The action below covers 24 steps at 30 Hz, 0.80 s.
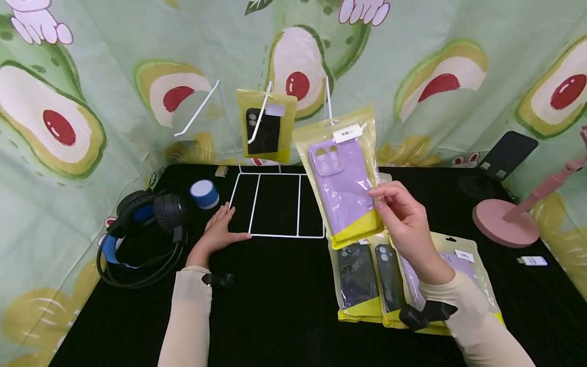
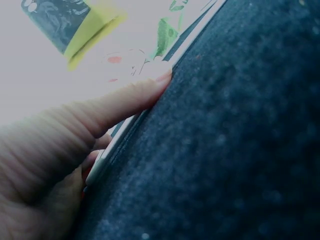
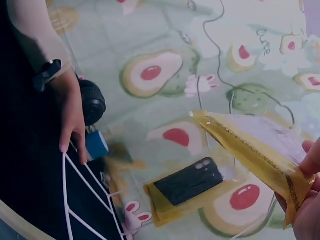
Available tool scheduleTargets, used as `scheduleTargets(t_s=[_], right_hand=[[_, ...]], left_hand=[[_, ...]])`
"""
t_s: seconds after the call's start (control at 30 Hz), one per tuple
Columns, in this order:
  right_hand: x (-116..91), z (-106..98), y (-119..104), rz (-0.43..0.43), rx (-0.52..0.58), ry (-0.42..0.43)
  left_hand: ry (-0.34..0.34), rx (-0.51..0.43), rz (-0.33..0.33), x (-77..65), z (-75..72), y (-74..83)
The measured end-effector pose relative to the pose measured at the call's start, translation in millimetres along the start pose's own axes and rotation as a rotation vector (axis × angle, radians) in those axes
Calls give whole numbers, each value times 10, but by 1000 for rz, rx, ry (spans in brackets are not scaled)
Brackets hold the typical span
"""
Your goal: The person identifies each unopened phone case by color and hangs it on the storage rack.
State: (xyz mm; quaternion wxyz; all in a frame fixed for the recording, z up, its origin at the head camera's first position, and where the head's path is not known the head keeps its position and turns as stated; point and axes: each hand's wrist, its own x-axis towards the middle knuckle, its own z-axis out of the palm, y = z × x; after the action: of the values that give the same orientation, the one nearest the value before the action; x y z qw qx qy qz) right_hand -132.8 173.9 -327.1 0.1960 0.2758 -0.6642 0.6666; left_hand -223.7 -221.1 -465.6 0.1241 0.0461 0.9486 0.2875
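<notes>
My right hand pinches the right edge of a bagged purple phone case between thumb and fingers. The bag is clear with a yellow bottom and a white label, held up at the rack's right prong; whether the prong passes through its hole I cannot tell. My left hand rests on the front left corner of the white wire rack, thumb along the front bar and fingers spread by the left side. A bagged black phone case hangs at the rack's middle prong. The left prong holds nothing.
Several bagged phone cases lie at the right under my forearm. Headphones and a blue round container stand left of the rack. A pink lamp base, a phone stand and a USB stick are at far right.
</notes>
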Motion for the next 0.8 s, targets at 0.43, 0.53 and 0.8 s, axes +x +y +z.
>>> scheduleTargets(t_s=[0.43,0.53,0.8], right_hand=[[100,31,221,133,-51,91],[252,51,309,195,-53,117],[663,103,588,281,-79,194]], left_hand=[[6,6,0,-15,14,-16],[7,6,-10,-15,8,-10],[-4,7,-1,-2,14,22]])
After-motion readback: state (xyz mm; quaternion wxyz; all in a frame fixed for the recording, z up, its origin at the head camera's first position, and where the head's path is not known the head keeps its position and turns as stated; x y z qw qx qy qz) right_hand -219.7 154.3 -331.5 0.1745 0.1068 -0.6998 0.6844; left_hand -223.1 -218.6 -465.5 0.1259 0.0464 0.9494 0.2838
